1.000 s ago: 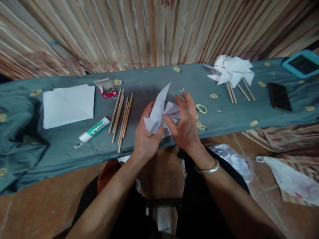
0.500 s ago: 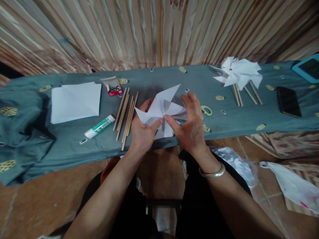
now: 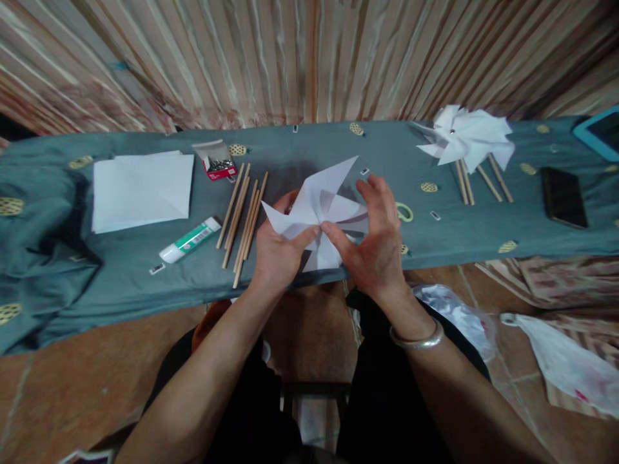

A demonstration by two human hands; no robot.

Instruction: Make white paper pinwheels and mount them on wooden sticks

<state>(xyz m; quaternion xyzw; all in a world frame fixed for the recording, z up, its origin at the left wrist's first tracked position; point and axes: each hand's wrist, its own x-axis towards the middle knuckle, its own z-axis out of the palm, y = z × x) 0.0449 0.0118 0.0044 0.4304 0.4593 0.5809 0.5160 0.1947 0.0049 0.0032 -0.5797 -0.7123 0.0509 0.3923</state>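
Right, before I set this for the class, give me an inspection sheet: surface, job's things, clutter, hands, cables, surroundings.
Surface: cloth, bunched at left.
Job's things: folded paper, held; paper stack; loose sticks; white-green tube; red box, open, metal pieces inside; pinwheels at right.
Clutter: phone; blue-framed device, cut off by the picture edge; green ring, partly hidden.
Hands: left hand grips the folded paper; right hand touches it near the centre.
Cables: nothing seen.
Surroundings: curtain behind; plastic bags low at right.
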